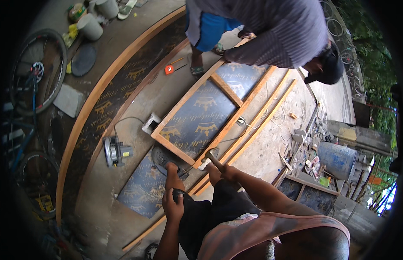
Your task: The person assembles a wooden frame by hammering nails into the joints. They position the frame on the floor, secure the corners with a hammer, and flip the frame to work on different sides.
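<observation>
My right hand (228, 173) is wrapped around the handle of a hammer (216, 160). The hammer's head is near the close corner of a wooden frame (173, 150) backed with a dark, gold-printed panel (206, 108). On my left knee rests my left hand (173, 206), its fingers curled; whatever they hold, if anything, is hidden. At the frame's far end another person (270, 34) bends over it, one arm reaching down to its edge.
Long wooden strips (270, 110) lie to the frame's right. A circular saw (117, 151), a hollow block (151, 123) and an orange tape measure (168, 69) are on its left. Beyond stand a long framed panel (102, 102) and a bicycle (37, 69). A blue drum (338, 160) is at right.
</observation>
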The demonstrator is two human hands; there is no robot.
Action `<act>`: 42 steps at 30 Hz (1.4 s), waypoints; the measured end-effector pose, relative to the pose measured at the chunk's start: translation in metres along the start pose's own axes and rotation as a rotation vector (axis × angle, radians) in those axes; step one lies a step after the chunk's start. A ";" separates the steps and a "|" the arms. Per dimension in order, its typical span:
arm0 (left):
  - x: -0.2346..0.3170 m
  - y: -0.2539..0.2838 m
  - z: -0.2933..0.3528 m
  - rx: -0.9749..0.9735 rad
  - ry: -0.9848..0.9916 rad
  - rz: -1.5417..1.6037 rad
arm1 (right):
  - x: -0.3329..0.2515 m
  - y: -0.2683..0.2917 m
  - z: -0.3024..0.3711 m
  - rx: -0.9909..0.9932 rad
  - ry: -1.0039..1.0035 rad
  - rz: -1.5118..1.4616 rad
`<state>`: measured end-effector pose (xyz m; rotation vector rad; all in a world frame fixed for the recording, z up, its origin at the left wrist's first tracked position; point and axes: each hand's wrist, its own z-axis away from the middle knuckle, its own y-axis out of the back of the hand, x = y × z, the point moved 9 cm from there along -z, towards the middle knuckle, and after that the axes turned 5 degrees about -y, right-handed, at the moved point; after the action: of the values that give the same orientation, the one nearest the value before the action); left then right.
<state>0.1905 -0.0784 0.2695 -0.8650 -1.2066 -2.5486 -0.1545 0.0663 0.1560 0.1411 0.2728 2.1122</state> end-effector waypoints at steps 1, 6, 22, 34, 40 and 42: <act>0.050 0.027 -0.001 -0.022 0.111 0.546 | 0.035 0.009 0.018 0.006 -0.050 0.022; 0.390 0.200 0.067 -0.574 -0.577 1.820 | 0.209 -0.005 0.069 -0.077 -0.198 0.106; 0.621 0.190 0.173 -0.511 -0.491 2.088 | 0.326 -0.070 0.086 -0.076 -0.279 -0.317; 0.299 0.157 0.089 0.147 -0.158 0.614 | 0.247 -0.005 0.106 -0.090 0.016 -0.195; 0.067 0.123 0.148 0.299 0.422 0.378 | 0.270 0.028 0.107 0.096 -0.002 -0.116; -0.008 0.090 0.157 0.050 0.471 0.262 | 0.276 0.027 0.102 0.063 -0.021 -0.127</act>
<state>0.2996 -0.0185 0.4015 -0.3485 -0.9358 -2.3142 -0.3012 0.3009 0.2591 0.1783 0.3279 1.9761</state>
